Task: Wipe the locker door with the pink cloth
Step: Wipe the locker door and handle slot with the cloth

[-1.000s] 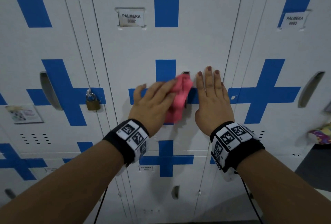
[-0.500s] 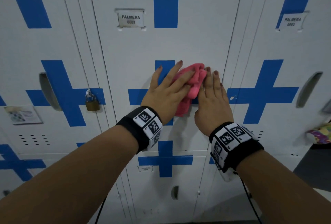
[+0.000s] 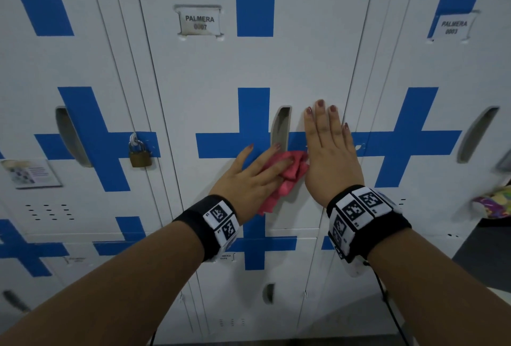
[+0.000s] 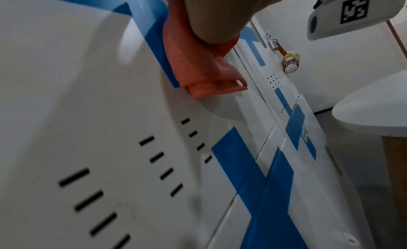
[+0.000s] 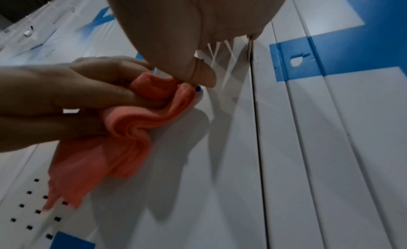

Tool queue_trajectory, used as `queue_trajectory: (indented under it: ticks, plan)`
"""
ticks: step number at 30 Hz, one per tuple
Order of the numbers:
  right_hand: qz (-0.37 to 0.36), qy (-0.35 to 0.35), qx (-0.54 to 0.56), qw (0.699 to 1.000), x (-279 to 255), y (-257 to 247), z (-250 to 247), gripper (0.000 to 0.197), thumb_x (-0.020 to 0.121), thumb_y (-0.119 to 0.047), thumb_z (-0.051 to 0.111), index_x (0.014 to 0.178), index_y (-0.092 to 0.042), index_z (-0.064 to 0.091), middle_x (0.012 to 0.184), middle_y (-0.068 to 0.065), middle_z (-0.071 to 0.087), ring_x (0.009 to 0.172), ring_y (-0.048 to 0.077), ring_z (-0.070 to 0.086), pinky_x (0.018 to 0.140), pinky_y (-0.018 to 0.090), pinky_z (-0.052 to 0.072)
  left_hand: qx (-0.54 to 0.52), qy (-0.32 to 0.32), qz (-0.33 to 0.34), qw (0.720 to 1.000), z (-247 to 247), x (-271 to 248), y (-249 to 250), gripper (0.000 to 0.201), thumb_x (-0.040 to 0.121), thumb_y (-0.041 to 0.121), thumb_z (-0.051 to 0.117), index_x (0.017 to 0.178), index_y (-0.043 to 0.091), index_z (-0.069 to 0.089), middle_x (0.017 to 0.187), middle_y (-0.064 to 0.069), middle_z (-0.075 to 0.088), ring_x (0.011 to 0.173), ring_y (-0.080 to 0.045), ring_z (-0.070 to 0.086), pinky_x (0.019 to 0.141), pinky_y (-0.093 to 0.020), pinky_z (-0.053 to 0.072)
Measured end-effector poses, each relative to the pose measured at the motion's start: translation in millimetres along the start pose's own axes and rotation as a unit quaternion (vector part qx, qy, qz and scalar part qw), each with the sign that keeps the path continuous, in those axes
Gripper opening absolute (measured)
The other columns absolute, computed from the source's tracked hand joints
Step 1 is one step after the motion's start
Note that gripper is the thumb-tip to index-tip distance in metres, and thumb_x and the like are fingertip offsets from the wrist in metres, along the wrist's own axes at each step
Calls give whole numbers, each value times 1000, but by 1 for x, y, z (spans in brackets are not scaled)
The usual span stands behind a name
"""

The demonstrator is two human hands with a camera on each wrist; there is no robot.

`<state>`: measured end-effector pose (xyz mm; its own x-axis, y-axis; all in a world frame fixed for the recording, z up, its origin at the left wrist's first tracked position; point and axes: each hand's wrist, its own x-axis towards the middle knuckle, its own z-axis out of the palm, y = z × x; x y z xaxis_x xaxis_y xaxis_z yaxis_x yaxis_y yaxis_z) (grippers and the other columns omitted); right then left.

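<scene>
The white locker door [image 3: 249, 69] with a blue cross carries the label PALMERA 0007 [image 3: 199, 22]. My left hand [image 3: 257, 177] presses the bunched pink cloth [image 3: 293, 171] against the door, just below the handle recess [image 3: 280, 127], with fingers stretched over the cloth and thumb spread aside. A loose end of the cloth [image 4: 198, 69] hangs under the palm. My right hand [image 3: 329, 152] lies flat on the door's right edge, fingers straight, its thumb beside the cloth [image 5: 132, 127]. In the right wrist view the left hand [image 5: 77, 92] lies over the cloth's folds.
A brass padlock [image 3: 140, 153] hangs on the locker to the left. A colourful keychain [image 3: 495, 204] dangles from the locker at the right. Vent slots [image 4: 154, 157] sit below the cloth. A white round table [image 4: 374, 110] stands off to the right.
The left hand slid the cloth up and right over the handle recess, then back down below it. The right hand stayed flat in place.
</scene>
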<state>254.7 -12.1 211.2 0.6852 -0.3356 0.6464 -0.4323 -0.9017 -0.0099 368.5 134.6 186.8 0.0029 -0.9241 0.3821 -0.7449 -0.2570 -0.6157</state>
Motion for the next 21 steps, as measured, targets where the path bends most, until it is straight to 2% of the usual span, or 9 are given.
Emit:
queue_trajectory:
  ticks: [2, 3, 5, 8, 12, 15, 17, 19, 21]
  plan:
    - [1, -4, -6, 1000, 0, 0, -1, 81, 82, -8, 35, 147, -15, -11, 153, 1, -23, 143, 23, -16, 117, 44, 1, -1, -7, 7, 1000, 4, -5, 6, 60, 73, 27, 54, 133, 23, 50, 150, 2, 34, 141, -28, 24, 111, -54, 2]
    - [2, -10, -7, 1000, 0, 0, -2, 83, 78, -7, 34, 147, -15, -12, 153, 1, -22, 142, 24, -17, 117, 43, -1, 5, -26, 21, 999, 7, -9, 9, 61, 74, 25, 55, 135, 24, 48, 150, 1, 34, 141, -29, 23, 112, -55, 2]
    - [4, -15, -6, 1000, -1, -1, -3, 88, 71, -4, 31, 147, -14, -12, 154, 3, -21, 142, 24, -18, 116, 42, -3, 30, -83, 49, 995, 15, -19, 14, 69, 74, 33, 64, 139, 24, 42, 152, 0, 31, 142, -30, 19, 110, -56, 1]
    - [4, -7, -8, 1000, -1, -1, -2, 90, 72, 2, 34, 147, -15, -11, 155, 3, -20, 142, 23, -17, 116, 41, -3, 48, -143, 80, 985, 21, -31, 14, 75, 70, 46, 71, 137, 25, 46, 150, 0, 35, 142, -31, 18, 108, -58, 1]
    - [5, -5, -7, 1000, -1, 0, -1, 90, 72, 3, 35, 147, -15, -10, 156, 3, -16, 143, 23, -15, 116, 41, -1, 44, -195, 109, 974, 25, -46, 6, 63, 78, 44, 65, 136, 25, 47, 152, -1, 30, 141, -32, -7, 105, -60, -15]
    - [5, -9, -6, 1000, -1, -1, -1, 91, 72, 3, 35, 147, -15, -12, 156, 3, -17, 143, 22, -16, 116, 41, -2, 32, -226, 109, 967, 32, -57, 6, 65, 86, 37, 57, 144, 24, 31, 157, -2, 14, 133, -34, -28, 97, -59, -28]
    - [5, -13, -9, 1000, -1, -1, -2, 91, 72, 3, 35, 147, -15, -12, 156, 4, -17, 143, 23, -16, 116, 41, -2, 19, -242, 104, 964, 37, -62, 8, 69, 89, 33, 55, 148, 22, 19, 158, -4, 4, 128, -34, -35, 93, -56, -32]
    - [6, -19, -11, 1000, -1, -1, -3, 91, 72, 3, 36, 147, -15, -12, 156, 3, -17, 143, 23, -16, 116, 41, -2, 10, -252, 106, 962, 36, -66, 8, 71, 90, 31, 53, 149, 20, 14, 158, -6, 2, 134, -34, -31, 92, -55, -33]
    - [7, -22, -8, 1000, -1, -1, -5, 91, 73, 3, 36, 147, -16, -13, 155, 3, -18, 143, 22, -17, 116, 41, -2, -6, -257, 100, 961, 37, -70, 7, 72, 87, 34, 57, 148, 20, 20, 157, -7, 9, 141, -35, -18, 94, -56, -31]
